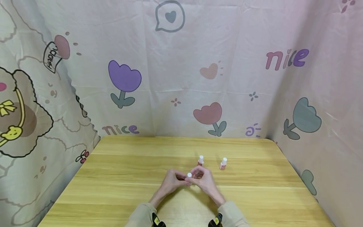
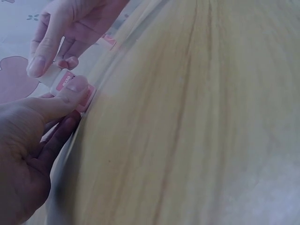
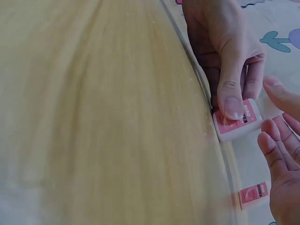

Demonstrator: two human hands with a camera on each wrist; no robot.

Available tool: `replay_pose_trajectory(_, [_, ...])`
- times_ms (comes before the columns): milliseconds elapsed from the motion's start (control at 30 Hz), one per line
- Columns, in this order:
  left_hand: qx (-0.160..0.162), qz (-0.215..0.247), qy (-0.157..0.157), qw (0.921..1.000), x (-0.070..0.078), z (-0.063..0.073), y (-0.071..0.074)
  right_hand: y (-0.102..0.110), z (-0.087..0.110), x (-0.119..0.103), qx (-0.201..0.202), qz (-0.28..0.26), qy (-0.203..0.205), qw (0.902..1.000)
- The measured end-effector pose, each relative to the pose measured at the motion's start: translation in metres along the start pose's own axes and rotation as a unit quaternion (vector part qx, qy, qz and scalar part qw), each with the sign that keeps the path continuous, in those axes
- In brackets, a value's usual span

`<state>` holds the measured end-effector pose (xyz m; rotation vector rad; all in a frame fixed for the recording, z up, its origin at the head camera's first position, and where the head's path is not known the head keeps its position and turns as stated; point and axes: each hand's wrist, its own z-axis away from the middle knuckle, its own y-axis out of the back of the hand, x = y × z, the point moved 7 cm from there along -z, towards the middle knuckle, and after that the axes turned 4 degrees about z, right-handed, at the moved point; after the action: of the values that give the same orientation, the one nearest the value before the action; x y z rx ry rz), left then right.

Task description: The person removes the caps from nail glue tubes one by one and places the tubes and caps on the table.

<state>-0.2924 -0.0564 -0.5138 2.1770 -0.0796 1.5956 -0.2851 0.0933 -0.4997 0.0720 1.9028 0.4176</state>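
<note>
A small white bottle with a pink label (image 3: 228, 125) stands on the table in front of me, its white cap (image 1: 189, 174) uppermost. My left hand (image 1: 171, 181) pinches the bottle's body low down, the thumb pressed over the label. From the other side, my right hand (image 1: 204, 181) holds the cap between thumb and fingers. In the left wrist view the label (image 2: 63, 81) shows beside the left thumb. Whether the cap has loosened, I cannot tell.
Behind my right hand stands a similar bottle (image 1: 200, 159), partly hidden by it. Another bottle (image 1: 223, 164) stands farther right. The wooden table (image 1: 119, 170) meets a printed cloth backdrop (image 1: 175, 72) at its back and sides.
</note>
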Motion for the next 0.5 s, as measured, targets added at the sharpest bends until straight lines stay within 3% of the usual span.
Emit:
replay_pose_trajectory(267, [0.001, -0.017, -0.003, 0.9999, 0.0012, -0.0001, -0.0005, 0.0015, 0.0003, -0.0055, 0.016, 0.012, 0.023, 0.9995])
replay_pose_trajectory(500, [-0.008, -0.002, -0.007, 0.9999, -0.0004, -0.0003, -0.0016, 0.0013, -0.0003, -0.0091, 0.013, 0.019, 0.045, 0.9987])
